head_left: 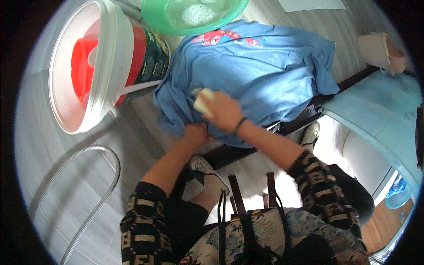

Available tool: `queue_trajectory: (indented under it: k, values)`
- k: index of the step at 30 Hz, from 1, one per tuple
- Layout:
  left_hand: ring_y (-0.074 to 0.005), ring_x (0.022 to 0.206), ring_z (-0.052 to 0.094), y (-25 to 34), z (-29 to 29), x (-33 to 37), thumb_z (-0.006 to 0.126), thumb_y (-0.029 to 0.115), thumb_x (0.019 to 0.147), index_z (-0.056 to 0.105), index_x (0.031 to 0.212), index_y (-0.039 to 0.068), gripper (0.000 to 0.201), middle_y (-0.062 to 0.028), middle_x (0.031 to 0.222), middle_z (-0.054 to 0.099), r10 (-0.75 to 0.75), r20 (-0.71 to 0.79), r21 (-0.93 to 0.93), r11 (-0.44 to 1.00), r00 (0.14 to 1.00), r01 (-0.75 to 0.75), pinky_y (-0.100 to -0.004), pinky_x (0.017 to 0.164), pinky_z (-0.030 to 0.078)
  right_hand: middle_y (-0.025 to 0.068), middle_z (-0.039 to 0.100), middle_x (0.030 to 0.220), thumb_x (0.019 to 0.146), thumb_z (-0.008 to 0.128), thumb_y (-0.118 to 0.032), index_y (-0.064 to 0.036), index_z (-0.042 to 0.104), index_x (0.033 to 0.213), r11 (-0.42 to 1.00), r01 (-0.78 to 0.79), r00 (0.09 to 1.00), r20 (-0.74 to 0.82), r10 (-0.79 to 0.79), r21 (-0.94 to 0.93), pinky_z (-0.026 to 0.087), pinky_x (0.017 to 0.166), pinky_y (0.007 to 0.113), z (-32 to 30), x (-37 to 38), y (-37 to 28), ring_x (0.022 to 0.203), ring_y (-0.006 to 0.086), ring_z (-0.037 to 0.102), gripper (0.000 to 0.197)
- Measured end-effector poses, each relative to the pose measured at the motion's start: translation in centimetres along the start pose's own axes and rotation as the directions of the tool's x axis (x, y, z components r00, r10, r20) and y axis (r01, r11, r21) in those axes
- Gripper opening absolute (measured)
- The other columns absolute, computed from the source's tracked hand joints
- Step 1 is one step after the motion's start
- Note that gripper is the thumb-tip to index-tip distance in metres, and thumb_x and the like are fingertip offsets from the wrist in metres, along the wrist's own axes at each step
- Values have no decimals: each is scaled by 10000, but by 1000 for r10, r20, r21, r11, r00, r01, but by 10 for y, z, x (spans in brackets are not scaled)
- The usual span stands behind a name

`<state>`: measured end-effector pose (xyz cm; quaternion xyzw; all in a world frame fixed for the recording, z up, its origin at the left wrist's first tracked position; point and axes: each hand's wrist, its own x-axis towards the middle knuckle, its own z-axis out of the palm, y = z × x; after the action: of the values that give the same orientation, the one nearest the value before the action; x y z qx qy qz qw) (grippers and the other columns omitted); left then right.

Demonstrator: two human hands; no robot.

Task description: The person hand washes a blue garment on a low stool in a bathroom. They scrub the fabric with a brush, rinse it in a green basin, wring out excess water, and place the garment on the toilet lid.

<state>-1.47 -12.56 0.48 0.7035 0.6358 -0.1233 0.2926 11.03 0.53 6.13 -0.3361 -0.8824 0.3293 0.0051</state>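
Note:
A blue shirt (265,62) with a red and pink print near its far edge lies spread out on the floor in front of me. My right hand (225,112) is closed around a pale yellow bar of soap (204,102), held against the left part of the cloth. At the shirt's near left edge, my left hand (195,134) grips the fabric, its fingertips partly hidden in the folds. Slight blur softens both hands.
Beyond the shirt stands a green basin (152,20) with sudsy water. To the left is a large white-rimmed bucket (106,88) holding something red. A grey hose (115,161) curls at lower left. A glass door (375,106) and beige bin (373,47) are at right.

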Motion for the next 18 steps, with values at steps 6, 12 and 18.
queue_trajectory:
  k: [6,12,18]
  values:
    - [-258,840,560,12,8,-16,657,433,676,533,916,74,450,-105,871,562,-146,102,66,988,984,140,-398,729,409,122,525,866,712,557,-259,-91,549,1020,866,-243,940,-326,100,-438,450,671,380,-14,15,200,797,271,537,350]
    - [-276,810,561,17,19,0,647,446,674,531,905,65,460,-123,871,550,-207,108,108,975,972,195,-400,709,407,154,490,1003,785,512,-418,-245,409,1237,578,-709,703,-338,625,-406,465,686,399,-62,26,210,844,311,538,495]
    - [-284,818,556,21,17,1,637,466,679,531,919,69,476,-146,898,538,-241,125,122,966,963,226,-402,687,403,120,561,903,806,496,-313,-67,562,936,913,12,999,-42,-32,-407,450,698,358,15,44,59,816,215,560,286]
